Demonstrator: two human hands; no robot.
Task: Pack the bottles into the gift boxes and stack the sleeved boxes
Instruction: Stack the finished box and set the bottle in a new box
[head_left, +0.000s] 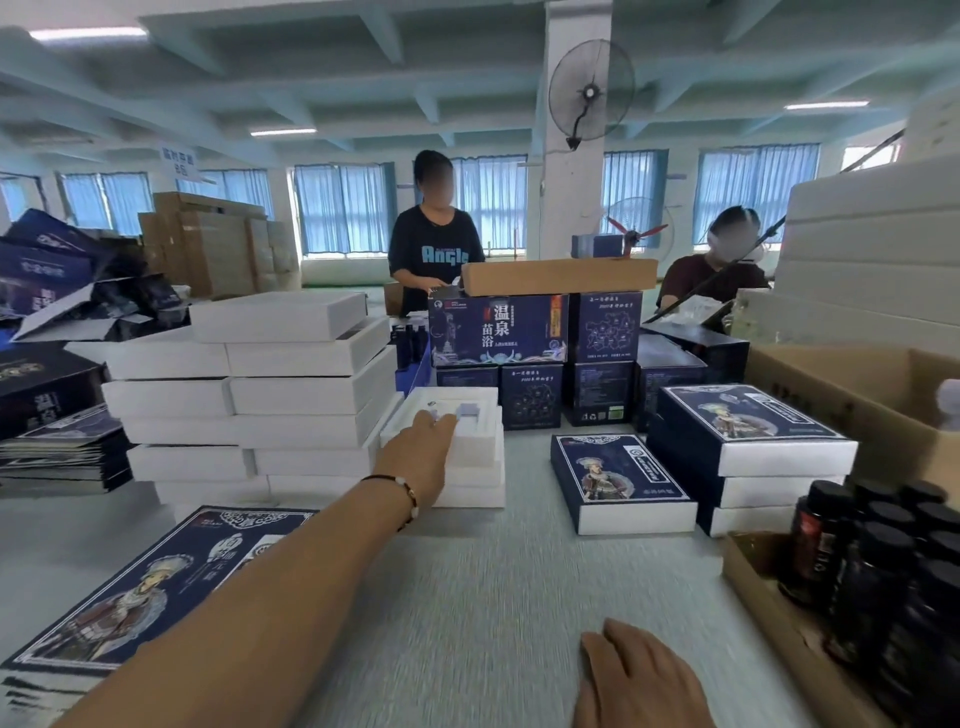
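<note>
head view, wide-angle: left hand (423, 441) is stretched up-centre of frame, fingers reaching onto the near edge of an open white gift box (452, 415) that tops a short pile of the same trays. whether the fingers are pinching the rim or just touching it can't be told; fingertips are partly lost against the white. right hand (636, 675) lies flat and relaxed on the table (467, 597) at bottom centre, holding nothing.

key relation: the tray sits straight ahead of the left hand, beyond the fingertips, its long axis running roughly left-right across the frame, so a pull toward the body looks like the likely next move (a judgement). left hand is far nearer to it than the right. bottles (883, 561) are in a cardboard carton at lower right, nearer the right hand, well apart from the tray.

materials: tray is matte white w/ what looks like a foam insert w/ cut recesses, rigid, boxy. bottles are dark, glossy, round, black caps, upright and packed tight. sleeved boxes (748, 447) at right of centre are navy printed card over white bases, stacked, w/ one more lying singly just left of them. table top is grey-green, fine ribbed texture.
</note>
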